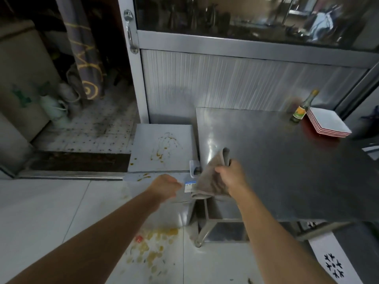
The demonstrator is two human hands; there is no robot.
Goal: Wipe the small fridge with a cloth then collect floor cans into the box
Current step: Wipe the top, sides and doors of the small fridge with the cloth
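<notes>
Item: small white box-shaped fridge [162, 147], standing low on the floor just beside the left edge of the brushed steel worktable [287, 160]. Its flat top was streaked with orange-brown smears, more at the front lip; a blue-and-white label showed on its front.

Item: crumpled grey-brown cloth [211, 177], hanging limp over the table's corner. Your right hand [231, 177] gripped its upper fold, fingers curled round it.

Your left hand [167, 186] hovered at the fridge front, fingers curled in (whether they touched anything, you could not tell).

Item: yellow-orange spill [153, 249] on the pale floor tiles.
</notes>
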